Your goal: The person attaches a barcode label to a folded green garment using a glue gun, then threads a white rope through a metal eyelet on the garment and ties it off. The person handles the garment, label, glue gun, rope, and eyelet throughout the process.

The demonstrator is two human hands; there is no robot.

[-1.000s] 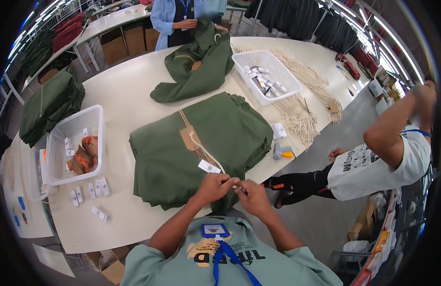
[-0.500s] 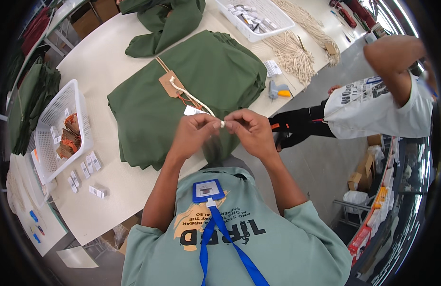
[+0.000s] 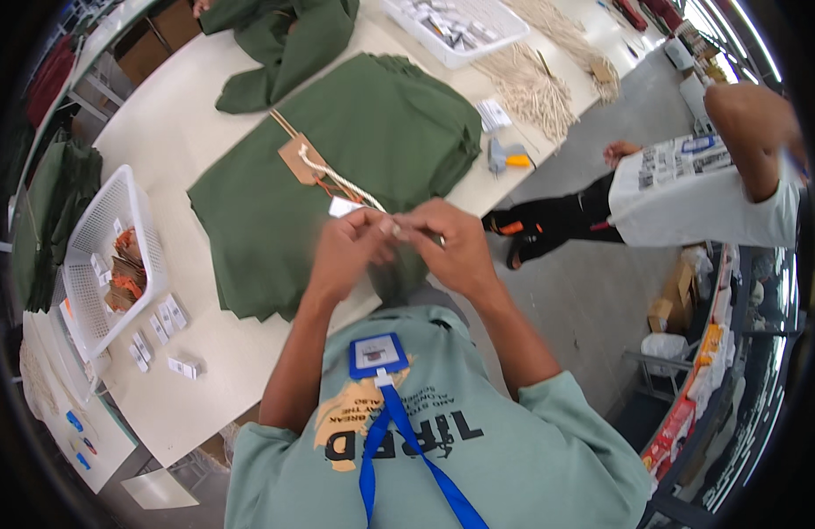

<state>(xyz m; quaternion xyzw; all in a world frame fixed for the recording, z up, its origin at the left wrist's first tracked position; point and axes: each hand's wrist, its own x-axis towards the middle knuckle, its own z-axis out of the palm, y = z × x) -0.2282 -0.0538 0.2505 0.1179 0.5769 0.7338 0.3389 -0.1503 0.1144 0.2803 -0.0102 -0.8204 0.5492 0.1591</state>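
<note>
Both my hands meet at the near edge of a stack of folded dark green fabric (image 3: 293,212). My left hand (image 3: 350,251) and my right hand (image 3: 447,247) pinch the near end of a cream cord (image 3: 347,183) between thumbs and fingertips; fingers partly hide that end. The cord runs from a brown cardboard tag (image 3: 300,159) lying on the fabric, with thin orange string beside it. A small white label (image 3: 344,206) lies next to my left fingers. My left hand is slightly blurred.
White basket (image 3: 116,256) with brown tags stands left, small white labels (image 3: 185,367) near it. Another basket (image 3: 456,55), cream cords (image 3: 539,97) and a grey-yellow tagging gun (image 3: 509,159) lie at the far right. A person in a white shirt (image 3: 707,189) stands to the right.
The view has shifted a little. My hands have drawn closer together at the cord's end, and the cord end is now more covered by fingers. The person at right has moved slightly.
</note>
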